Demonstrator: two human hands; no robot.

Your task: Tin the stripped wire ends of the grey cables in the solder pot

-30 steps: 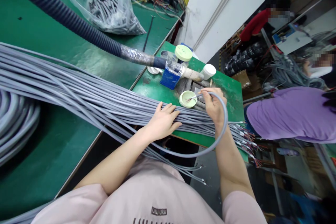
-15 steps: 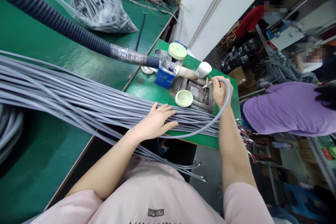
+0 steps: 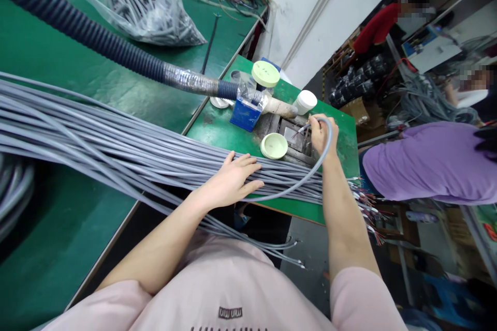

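Note:
My left hand lies with its fingers spread across a long bundle of grey cables. In a closed grip, my right hand holds the end of one grey cable, which curves back in a loop to the bundle. Thin stripped wires stick out of that end, pointing left over a dark square metal pot set in a worn frame. Just left of the pot stands a pale green round dish. Several cable ends with coloured wires reach past the table's right edge.
A black corrugated hose crosses from the upper left, its nozzle by a blue box. Behind are a white tub, a green lid and a bag of grey cable pieces. A person in purple is at the right.
My right hand has shifted slightly left and down with the cable end, and its loop is a little smaller. My left hand stays on the bundle.

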